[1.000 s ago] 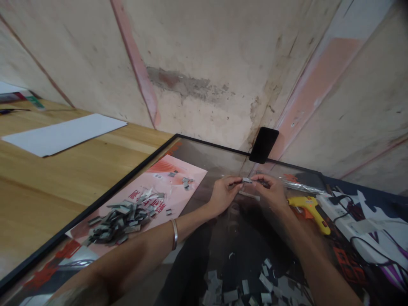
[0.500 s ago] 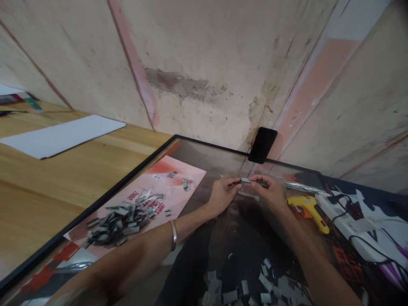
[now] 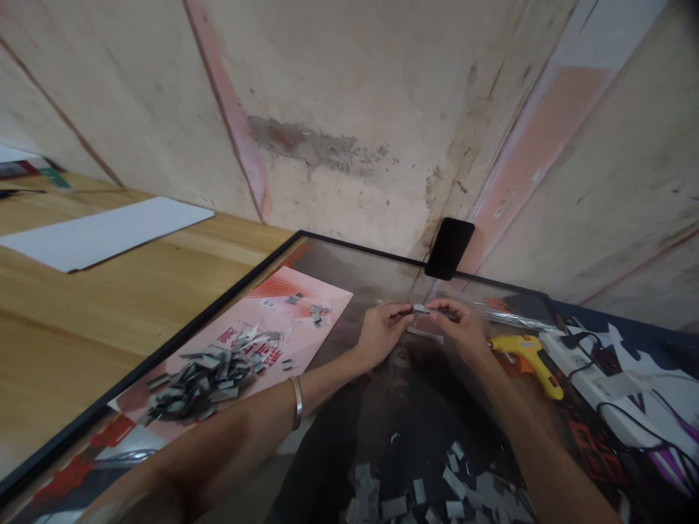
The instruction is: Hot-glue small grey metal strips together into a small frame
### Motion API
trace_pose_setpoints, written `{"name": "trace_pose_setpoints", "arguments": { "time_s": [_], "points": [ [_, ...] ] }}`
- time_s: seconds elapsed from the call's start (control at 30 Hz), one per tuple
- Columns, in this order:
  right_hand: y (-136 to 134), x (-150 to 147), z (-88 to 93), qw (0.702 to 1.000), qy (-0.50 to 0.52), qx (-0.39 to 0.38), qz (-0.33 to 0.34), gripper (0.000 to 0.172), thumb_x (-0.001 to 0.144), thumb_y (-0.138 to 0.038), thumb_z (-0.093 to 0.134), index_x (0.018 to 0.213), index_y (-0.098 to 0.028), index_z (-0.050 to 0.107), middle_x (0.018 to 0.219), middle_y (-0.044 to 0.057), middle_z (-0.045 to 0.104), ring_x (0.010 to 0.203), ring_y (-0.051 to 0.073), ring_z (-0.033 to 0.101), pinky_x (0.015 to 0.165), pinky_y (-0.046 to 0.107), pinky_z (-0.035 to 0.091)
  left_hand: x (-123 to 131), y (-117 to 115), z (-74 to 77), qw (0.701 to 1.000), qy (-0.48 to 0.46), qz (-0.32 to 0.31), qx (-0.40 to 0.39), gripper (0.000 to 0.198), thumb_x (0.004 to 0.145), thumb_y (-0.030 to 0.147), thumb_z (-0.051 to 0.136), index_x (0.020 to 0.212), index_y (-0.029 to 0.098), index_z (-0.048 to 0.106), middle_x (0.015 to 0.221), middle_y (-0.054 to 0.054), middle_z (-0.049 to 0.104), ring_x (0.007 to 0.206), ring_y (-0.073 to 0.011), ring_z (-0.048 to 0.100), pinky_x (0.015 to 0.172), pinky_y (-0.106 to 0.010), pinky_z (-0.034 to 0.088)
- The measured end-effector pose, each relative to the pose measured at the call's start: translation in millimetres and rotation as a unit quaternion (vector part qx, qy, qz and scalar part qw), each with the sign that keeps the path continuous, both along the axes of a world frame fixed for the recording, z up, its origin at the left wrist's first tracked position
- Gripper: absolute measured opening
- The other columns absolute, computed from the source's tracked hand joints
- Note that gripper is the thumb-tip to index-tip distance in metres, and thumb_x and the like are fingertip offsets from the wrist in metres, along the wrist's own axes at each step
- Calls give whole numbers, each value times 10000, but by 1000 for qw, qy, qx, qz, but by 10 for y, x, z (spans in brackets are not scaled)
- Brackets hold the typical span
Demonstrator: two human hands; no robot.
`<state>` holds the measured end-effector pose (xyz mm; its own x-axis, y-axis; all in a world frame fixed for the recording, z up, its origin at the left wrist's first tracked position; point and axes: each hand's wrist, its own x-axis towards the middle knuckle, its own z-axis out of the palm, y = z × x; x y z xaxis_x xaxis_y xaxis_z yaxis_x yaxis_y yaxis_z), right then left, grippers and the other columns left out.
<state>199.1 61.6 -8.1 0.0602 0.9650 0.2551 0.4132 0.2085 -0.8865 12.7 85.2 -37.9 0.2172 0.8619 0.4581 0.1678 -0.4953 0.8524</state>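
A small grey-white piece (image 3: 420,309) is pinched between the fingertips of my left hand (image 3: 379,333) and my right hand (image 3: 461,327), above the glass-like tabletop. Just below it lies a pale narrow strip (image 3: 425,335). To the left, a pile of small grey pieces (image 3: 204,382) rests on a pink printed sheet (image 3: 322,291), with a few loose ones near its upper end. More pale pieces (image 3: 396,507) are scattered at the bottom, in front of my body.
A black phone (image 3: 450,248) leans at the table's back edge. On the right are a yellow glue gun (image 3: 529,358) and a white power strip (image 3: 595,378) with cables. White paper (image 3: 109,233) lies on the wooden table (image 3: 180,280) at left.
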Motion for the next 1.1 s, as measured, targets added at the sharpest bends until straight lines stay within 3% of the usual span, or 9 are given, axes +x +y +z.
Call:
{"name": "trace_pose_setpoints", "arguments": {
  "time_s": [0.3, 1.1],
  "points": [
    [7, 6, -40, 1000, 22, -7, -2, 262, 737, -384, 664, 913, -192, 687, 834, 27, 671, 713, 159, 573, 659, 274, 434, 13, 7, -20, 1000, 0, 11, -3, 195, 819, 231, 625, 987, 167, 700, 920, -57, 712, 832, -160, 645, 770, -282, 525],
    [1, 11, -56, 1000, 25, 2, 6, 228, 753, -358, 663, 910, -194, 685, 850, 26, 668, 765, 164, 582, 709, 276, 432, 8, -16, 19, 1000, 4, -3, 2, 195, 824, 215, 620, 991, 159, 702, 917, -57, 701, 831, -153, 628, 763, -267, 503]
  ]
}}
